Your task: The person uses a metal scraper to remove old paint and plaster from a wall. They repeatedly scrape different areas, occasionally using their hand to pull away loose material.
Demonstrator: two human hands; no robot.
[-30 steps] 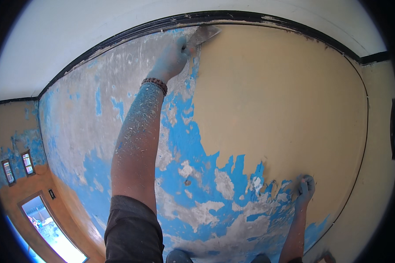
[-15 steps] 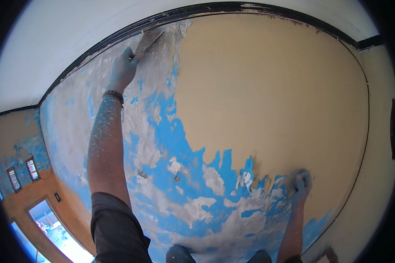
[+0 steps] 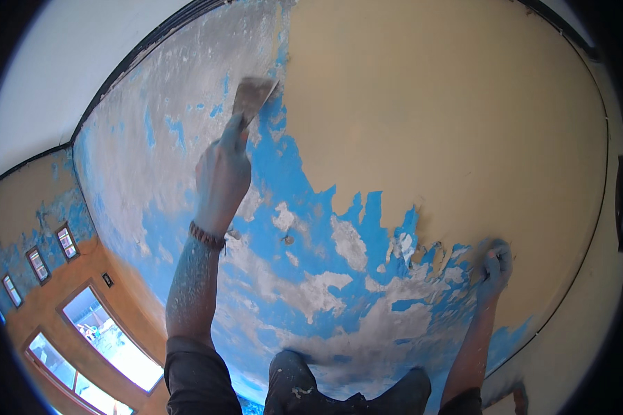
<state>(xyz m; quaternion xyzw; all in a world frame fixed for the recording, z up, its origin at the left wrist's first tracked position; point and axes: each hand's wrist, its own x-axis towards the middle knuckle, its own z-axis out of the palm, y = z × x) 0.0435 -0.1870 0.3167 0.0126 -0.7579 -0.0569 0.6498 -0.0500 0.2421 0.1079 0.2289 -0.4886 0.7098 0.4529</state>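
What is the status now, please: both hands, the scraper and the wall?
Left hand gripping scraper, blade on wall at edge of tan paint. Right hand flat against wall, holding nothing. Nothing in the way.

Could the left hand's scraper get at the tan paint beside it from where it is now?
Probably yes. The left hand holds the scraper against the wall, its blade right at the edge of the tan paint, with nothing between them. The right hand rests lower down, out of the way.
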